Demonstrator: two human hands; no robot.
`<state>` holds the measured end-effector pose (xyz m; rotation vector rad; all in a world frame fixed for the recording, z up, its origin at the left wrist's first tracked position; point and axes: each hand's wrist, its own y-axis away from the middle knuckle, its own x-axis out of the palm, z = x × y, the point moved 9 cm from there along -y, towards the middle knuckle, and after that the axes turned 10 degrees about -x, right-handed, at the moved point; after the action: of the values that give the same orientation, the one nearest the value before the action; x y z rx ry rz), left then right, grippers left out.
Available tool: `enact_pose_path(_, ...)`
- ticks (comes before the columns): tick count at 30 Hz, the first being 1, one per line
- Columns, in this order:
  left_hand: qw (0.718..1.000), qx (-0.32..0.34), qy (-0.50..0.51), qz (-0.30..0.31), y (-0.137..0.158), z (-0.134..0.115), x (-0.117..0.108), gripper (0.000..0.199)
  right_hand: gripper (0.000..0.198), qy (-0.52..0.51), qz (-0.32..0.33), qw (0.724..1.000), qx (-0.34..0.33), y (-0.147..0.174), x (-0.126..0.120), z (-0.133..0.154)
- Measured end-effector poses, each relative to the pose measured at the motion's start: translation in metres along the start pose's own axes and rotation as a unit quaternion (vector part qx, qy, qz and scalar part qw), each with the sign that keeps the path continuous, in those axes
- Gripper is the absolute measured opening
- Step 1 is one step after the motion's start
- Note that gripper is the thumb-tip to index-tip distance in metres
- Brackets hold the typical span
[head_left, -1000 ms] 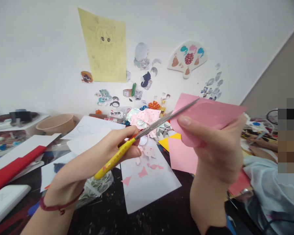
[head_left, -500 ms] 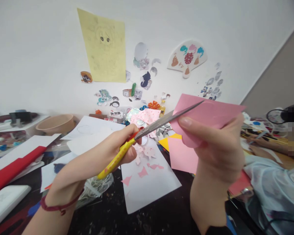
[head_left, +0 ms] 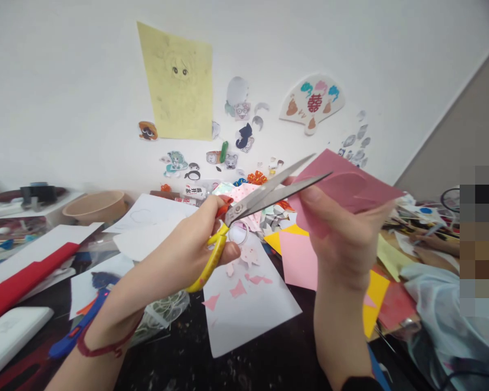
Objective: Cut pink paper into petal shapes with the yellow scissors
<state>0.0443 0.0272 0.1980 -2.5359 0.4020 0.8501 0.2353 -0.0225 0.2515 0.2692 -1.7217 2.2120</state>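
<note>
My left hand (head_left: 195, 239) is closed round the red and yellow handles of a pair of scissors (head_left: 264, 193). The blades stand apart and point right, their tips near the lower left edge of a pink sheet of paper (head_left: 346, 182). My right hand (head_left: 342, 222) pinches that sheet from below, thumb on the near side. A curved line shows on the paper. Beneath the hands, pink paper scraps (head_left: 238, 289) lie on a white sheet (head_left: 250, 326). Another pink sheet (head_left: 299, 260) rests on yellow paper beside it.
A blue cutter (head_left: 81, 326) lies beside my left forearm, near a bag of pale strings (head_left: 163, 309). At the far left are a red strip (head_left: 32, 274), a white box (head_left: 16, 336) and a tan bowl (head_left: 93, 207). On the right sits another person, partly blurred out.
The scissor blades have opened; before, they were nearly closed at the pink sheet. My right hand has turned and tilted the sheet, shifting slightly left.
</note>
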Motion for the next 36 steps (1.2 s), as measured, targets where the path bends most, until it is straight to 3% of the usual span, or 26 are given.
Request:
enact_pose_path(3,0.998,-0.041,-0.043,0.034,-0.003,0.006,0.007,0.035,0.013,0.005,0.000,1.000,0.005,0.002,-0.002,-0.011)
enact_pose_path(8,0.996,-0.044,-0.072,-0.006,-0.004,0.007,0.002,0.044,0.012,-0.009,0.007,1.000,0.019,0.006,0.001,-0.019)
enact_pose_path(16,0.996,-0.033,-0.078,-0.042,-0.005,0.004,-0.001,0.037,0.021,-0.036,0.028,0.998,0.032,0.012,0.012,-0.022)
enact_pose_path(27,0.995,-0.021,-0.062,-0.069,-0.001,-0.003,-0.003,0.040,0.008,-0.015,0.012,0.999,0.043,0.015,0.015,-0.023)
enact_pose_path(36,0.995,-0.002,-0.056,-0.082,0.000,-0.005,-0.004,0.031,0.011,-0.015,0.015,0.999,0.028,0.016,0.018,-0.020)
